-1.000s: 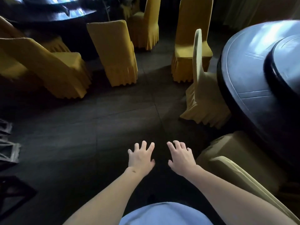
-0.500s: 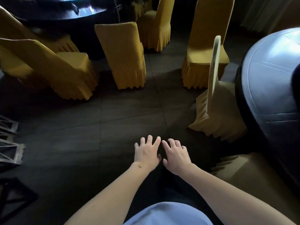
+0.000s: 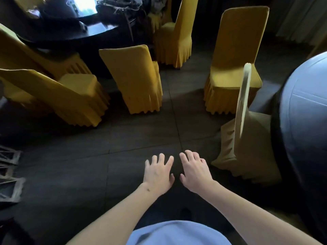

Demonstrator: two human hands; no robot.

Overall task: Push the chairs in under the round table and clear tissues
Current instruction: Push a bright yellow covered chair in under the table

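Observation:
A dark round table (image 3: pixel 304 106) fills the right edge of the view. A yellow-covered chair (image 3: pixel 246 142) stands against its rim, seen side on, with its seat toward the table. Behind it a second yellow chair (image 3: pixel 235 68) stands out on the floor, seat facing me. My left hand (image 3: pixel 157 174) and my right hand (image 3: pixel 194 172) hover side by side over the dark floor, palms down, fingers spread, holding nothing. The right hand is a short way left of the near chair's skirt. No tissues are visible.
Another dark round table (image 3: pixel 85 30) stands at the back left with several yellow chairs (image 3: pixel 136 80) pulled out around it. Metal frames (image 3: pixel 8 175) lie at the left edge. Dark tiled floor (image 3: pixel 88 165) stretches between the two tables.
The view has swung left, so the round table and near chair have slid toward the right edge. The chair at bottom right has left the view. My hands came closer together.

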